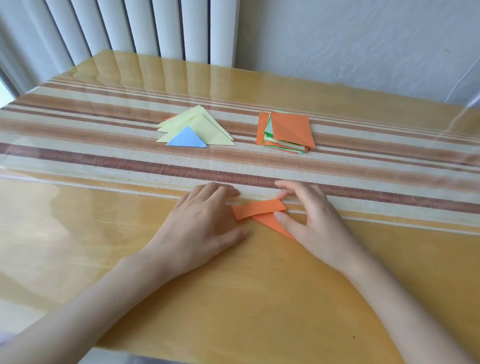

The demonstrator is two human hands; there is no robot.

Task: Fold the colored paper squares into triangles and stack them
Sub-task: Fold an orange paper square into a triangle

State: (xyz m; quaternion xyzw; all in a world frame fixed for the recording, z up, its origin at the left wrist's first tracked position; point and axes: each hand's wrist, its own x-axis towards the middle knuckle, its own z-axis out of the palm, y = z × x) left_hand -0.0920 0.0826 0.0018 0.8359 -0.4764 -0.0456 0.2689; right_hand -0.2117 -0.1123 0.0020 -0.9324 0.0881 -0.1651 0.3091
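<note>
An orange paper square (262, 213) lies partly folded on the table in front of me, one flap turned over the rest. My left hand (201, 221) lies flat with its fingers on the paper's left part. My right hand (311, 220) pinches the paper's right side, thumb on top of the lower layer and fingers at the flap's far corner. Farther back on the left sits a stack of folded triangles (197, 129), pale yellow ones with a small blue triangle (187, 138) in front. To the right of it lies a pile of unfolded squares (287, 134), orange on top, green and cream below.
The table (93, 230) carries a yellow and brown striped cloth under a glossy clear cover. White vertical blinds (125, 20) and a pale wall stand behind the far edge. The near table edge runs along the bottom of the view.
</note>
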